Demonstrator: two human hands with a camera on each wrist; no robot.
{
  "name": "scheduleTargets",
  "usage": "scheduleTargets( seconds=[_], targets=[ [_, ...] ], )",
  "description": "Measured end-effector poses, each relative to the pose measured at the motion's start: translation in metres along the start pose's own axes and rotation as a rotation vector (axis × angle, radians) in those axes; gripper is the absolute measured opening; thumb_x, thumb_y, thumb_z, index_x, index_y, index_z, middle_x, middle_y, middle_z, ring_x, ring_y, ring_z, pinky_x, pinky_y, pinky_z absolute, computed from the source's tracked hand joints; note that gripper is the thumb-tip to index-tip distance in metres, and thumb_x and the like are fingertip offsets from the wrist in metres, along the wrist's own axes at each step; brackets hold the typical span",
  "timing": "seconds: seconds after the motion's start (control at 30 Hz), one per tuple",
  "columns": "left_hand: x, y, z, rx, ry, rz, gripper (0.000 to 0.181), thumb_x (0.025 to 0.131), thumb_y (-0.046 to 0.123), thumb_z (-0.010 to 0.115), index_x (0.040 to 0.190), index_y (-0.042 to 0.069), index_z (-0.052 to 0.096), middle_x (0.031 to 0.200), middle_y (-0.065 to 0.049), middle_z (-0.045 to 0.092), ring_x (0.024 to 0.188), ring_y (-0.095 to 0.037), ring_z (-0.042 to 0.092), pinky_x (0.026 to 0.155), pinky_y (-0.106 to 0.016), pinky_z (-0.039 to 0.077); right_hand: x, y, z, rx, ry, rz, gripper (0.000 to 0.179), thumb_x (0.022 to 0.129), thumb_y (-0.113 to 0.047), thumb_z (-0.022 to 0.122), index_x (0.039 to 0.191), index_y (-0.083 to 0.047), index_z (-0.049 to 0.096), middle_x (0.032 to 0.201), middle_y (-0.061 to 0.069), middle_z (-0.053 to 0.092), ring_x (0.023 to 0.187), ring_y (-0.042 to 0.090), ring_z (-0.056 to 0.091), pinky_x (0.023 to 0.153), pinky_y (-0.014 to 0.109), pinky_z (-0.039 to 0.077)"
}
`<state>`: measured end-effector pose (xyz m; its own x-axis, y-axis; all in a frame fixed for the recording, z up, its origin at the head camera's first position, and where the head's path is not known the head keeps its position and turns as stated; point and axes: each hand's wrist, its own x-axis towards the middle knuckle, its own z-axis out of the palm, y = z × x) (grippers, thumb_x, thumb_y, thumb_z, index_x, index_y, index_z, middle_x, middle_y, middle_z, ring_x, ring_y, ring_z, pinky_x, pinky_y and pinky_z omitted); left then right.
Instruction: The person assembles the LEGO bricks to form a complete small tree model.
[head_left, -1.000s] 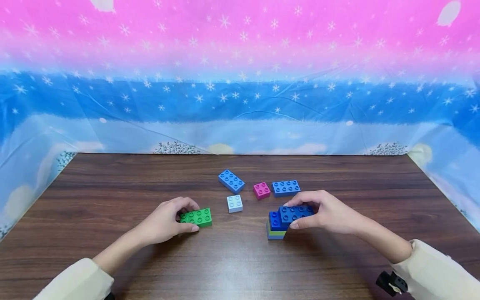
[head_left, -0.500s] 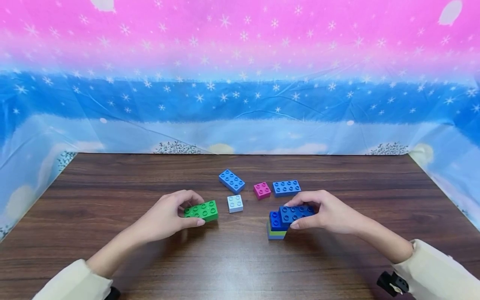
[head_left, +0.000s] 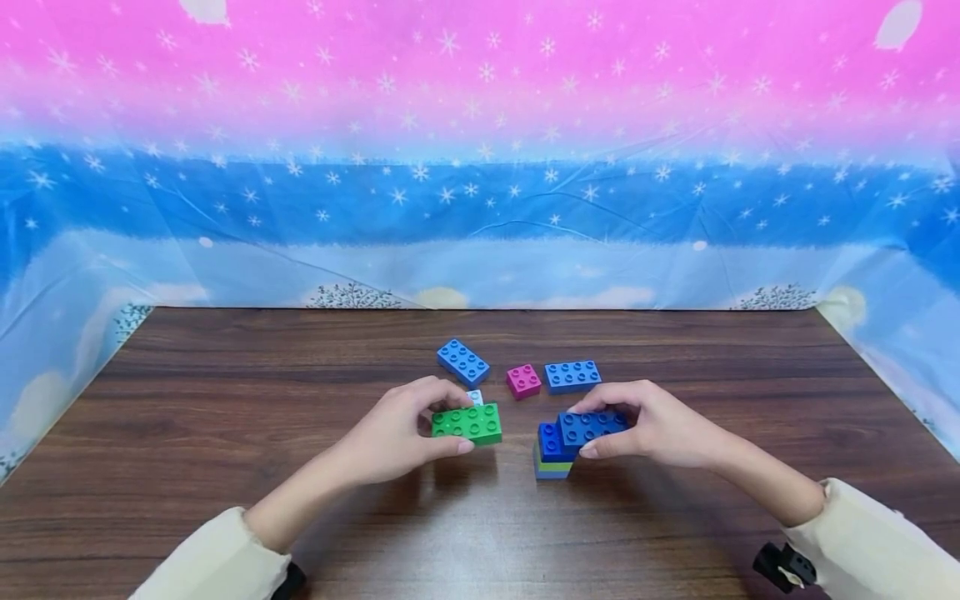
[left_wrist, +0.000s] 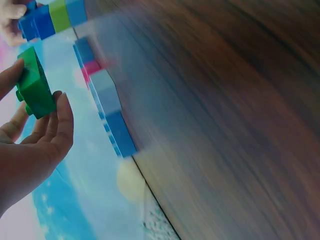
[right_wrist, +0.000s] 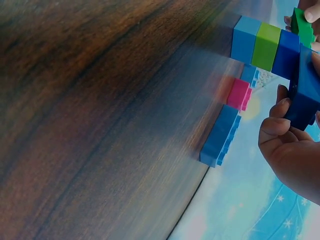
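While your left hand [head_left: 397, 437] pinches the green two-by-four brick [head_left: 467, 422] between thumb and fingers, it has lifted the brick off the wooden table [head_left: 187, 433] and carried it rightward, now hiding most of the pale blue square brick [head_left: 475, 397]. Your right hand [head_left: 652, 425] stays curled around the dark blue brick [head_left: 588, 427] topping the small stack [head_left: 552, 467], so the green brick looks bound for it.

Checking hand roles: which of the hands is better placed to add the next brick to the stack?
Left. The left hand holds the green brick beside the stack; the right hand grips the stack's top brick.
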<state>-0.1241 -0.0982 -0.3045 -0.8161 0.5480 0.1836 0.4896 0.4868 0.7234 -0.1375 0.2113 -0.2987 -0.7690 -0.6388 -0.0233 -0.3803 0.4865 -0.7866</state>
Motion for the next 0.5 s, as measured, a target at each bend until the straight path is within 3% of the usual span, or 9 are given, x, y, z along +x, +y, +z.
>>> scheduleTargets(
  seconds=[0.2, 0.5],
  targets=[
    [0.01, 0.009, 0.014, -0.052, -0.004, 0.028, 0.031, 0.079, 0.02, 0.072, 0.106, 0.009, 0.06, 0.098, 0.0, 0.057, 0.083, -0.014, 0.052, 0.069, -0.03, 0.05, 0.0, -0.001, 0.0, 0.002, 0.001, -0.013, 0.031, 0.082, -0.022, 0.07, 0.11, -0.012, 0.063, 0.103, 0.003, 0.06, 0.087, 0.023, 0.054, 0.072, 0.029, 0.048],
    [0.021, 0.017, 0.028, -0.095, -0.038, 0.021, 0.031, 0.081, 0.02, 0.07, 0.108, 0.009, 0.06, 0.098, 0.0, 0.059, 0.085, -0.014, 0.051, 0.069, -0.027, 0.049, 0.0, -0.001, 0.0, 0.01, -0.001, -0.032, 0.03, 0.082, -0.021, 0.069, 0.11, -0.011, 0.063, 0.1, 0.002, 0.061, 0.084, 0.019, 0.055, 0.07, 0.028, 0.048]
  ],
)
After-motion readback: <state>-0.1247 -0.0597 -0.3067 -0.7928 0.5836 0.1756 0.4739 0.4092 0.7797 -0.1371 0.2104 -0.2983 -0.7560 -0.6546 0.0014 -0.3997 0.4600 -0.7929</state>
